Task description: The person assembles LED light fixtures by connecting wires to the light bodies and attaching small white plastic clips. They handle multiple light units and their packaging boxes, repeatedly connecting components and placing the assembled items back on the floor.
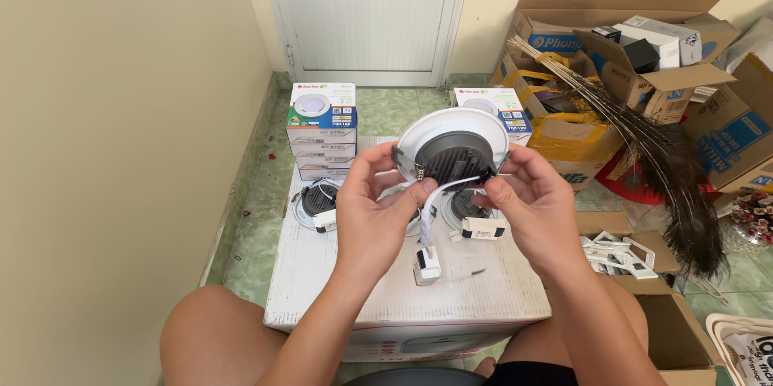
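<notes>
I hold a round recessed ceiling lamp [451, 143], white rim and dark ribbed back, tilted up in front of me. My left hand [374, 205] grips its left side. My right hand [535, 197] grips its right side, fingers at the spring clip. A white cable hangs from the lamp down to a small white driver block [427, 264] resting on the white carton top [322, 281] that lies between my knees.
Two more lamps [316, 207] [471, 217] lie back up on the carton. Stacked lamp boxes [322, 130] stand behind, another box [499, 108] to their right. Open cardboard boxes [644, 48], a dark feather duster [684, 185], a yellow wall at left and a white door ahead surround me.
</notes>
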